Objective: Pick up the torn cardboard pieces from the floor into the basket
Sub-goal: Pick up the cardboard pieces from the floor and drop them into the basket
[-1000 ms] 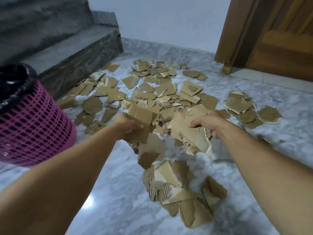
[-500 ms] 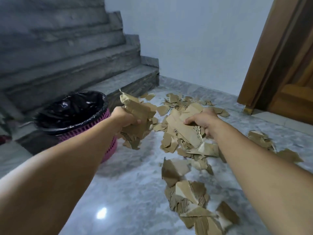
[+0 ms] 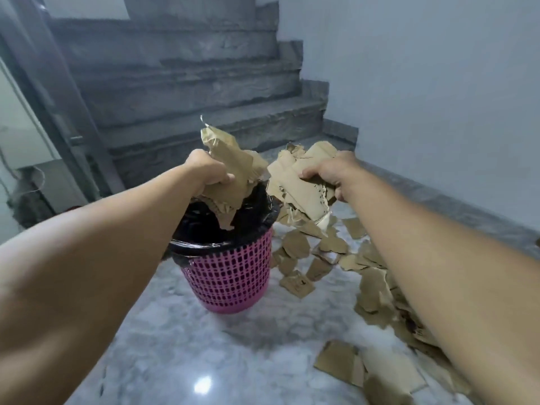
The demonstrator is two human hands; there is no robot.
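Brown torn cardboard pieces (image 3: 233, 182) now hang over the pink plastic mesh basket (image 3: 230, 276) w/ black liner, carried up from the floor; left hand (image 3: 204, 171) clutches them, right hand (image 3: 330, 173) grips another bunch (image 3: 298, 188) beside the rim. Drop seems next.

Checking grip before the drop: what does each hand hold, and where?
Left hand grips a cardboard bunch mid-stack; right hand grips another along its top edge.

Basket (image 3: 230, 276) interior hidden — cardboard scraps (image 3: 388, 372) cut off below.
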